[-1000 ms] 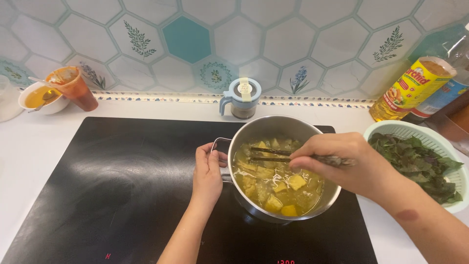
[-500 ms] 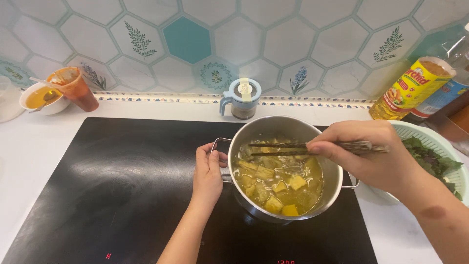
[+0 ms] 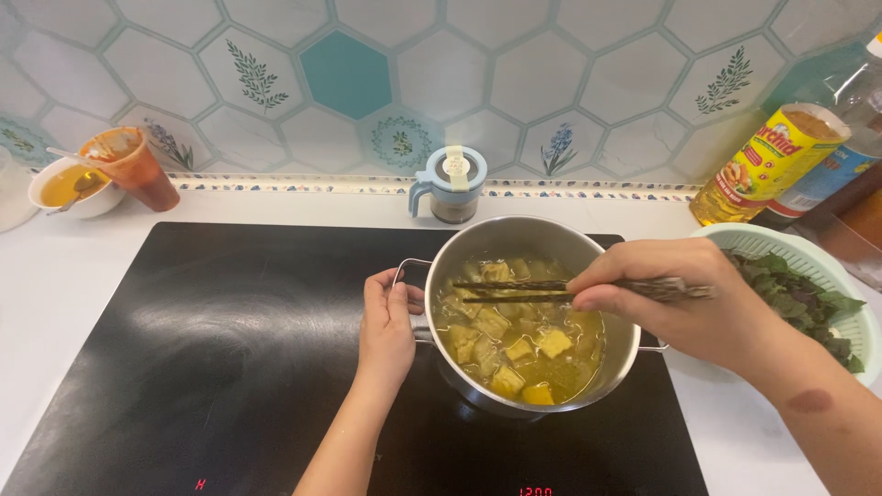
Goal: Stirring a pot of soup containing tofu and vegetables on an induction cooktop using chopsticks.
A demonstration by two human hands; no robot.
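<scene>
Gripping the near-side handle of the steel pot (image 3: 531, 276), the left hand (image 3: 386, 326) sits at the pot's 9 o'clock, its fingers curled tight around the wire loop. The pot stands on the black induction hob (image 3: 230, 349), right of the hob's centre, and holds a yellow broth with pale tofu-like cubes and pieces of squash. The right hand (image 3: 675, 308) comes in from 3 o'clock, its grip clenched on a pair of dark chopsticks (image 3: 514, 291) that lie almost level across the pot, tips pointing toward 9 o'clock just above the broth; whether the tips touch the food cannot be told.

At the pot's 12 o'clock, on the white table (image 3: 55, 276), stands a small pale-blue lidded jug (image 3: 450, 186) against the hexagon-tiled wall. At 3 o'clock, partly behind the right wrist, a light-green colander (image 3: 850, 321) holds dark leafy greens. At 1 o'clock lean a yellow packet (image 3: 767, 165) and a clear bottle (image 3: 845, 156) of oil. Far off at 10 o'clock, a white bowl (image 3: 69, 188) with yellow liquid and a spoon sits touching a tilted orange-stained cup (image 3: 133, 165). Red digits glow along the hob's near edge.
</scene>
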